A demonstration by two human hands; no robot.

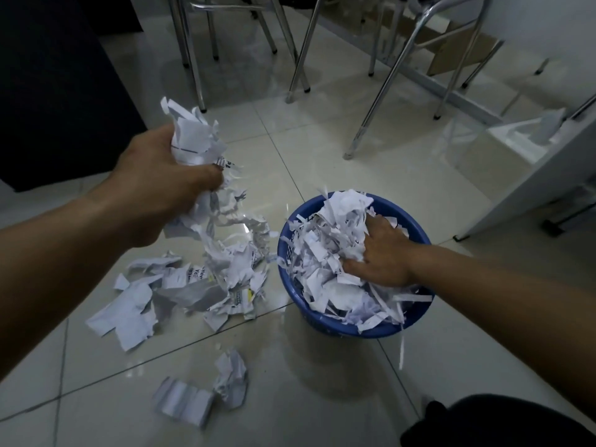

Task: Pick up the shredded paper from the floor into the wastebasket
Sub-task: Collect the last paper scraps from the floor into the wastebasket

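Paper [193, 146] is clutched by left hand [161, 175]; right hand [383, 253] is spread in basket [322, 324].
Light, limp, loose; probably best scooped from beneath.

Metal chair legs [298, 53], cardboard [458, 43], glossy tiled floor [322, 382]

I can read only letter fragments, "ERA" and "ARA", printed dark on a torn white paper scrap [195, 274]. Print on other scraps [222, 162] is too blurred.
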